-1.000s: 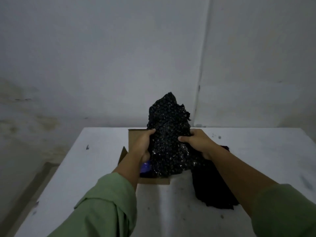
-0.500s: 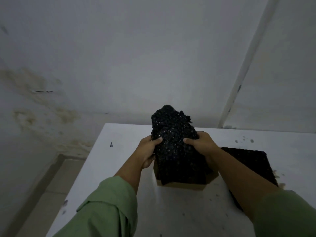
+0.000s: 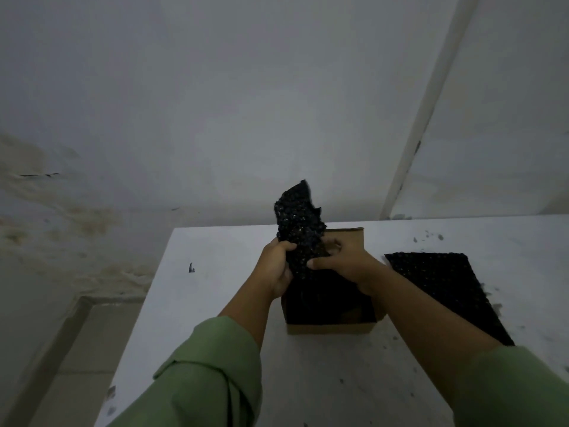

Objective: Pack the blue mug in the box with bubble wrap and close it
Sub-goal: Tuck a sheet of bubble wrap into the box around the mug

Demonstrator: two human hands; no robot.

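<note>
Black bubble wrap (image 3: 300, 224) stands upright over the open cardboard box (image 3: 331, 328) on the table (image 3: 215, 288) — left hand (image 3: 277, 266) and right hand (image 3: 338, 261) fingers grip it. Blue mug: hidden, position indeterminable.

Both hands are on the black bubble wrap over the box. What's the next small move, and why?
Probably push the bubble wrap down into the box: both the left hand and right hand grip it, but its top stands well above the rim, so the flaps could not close.
</note>
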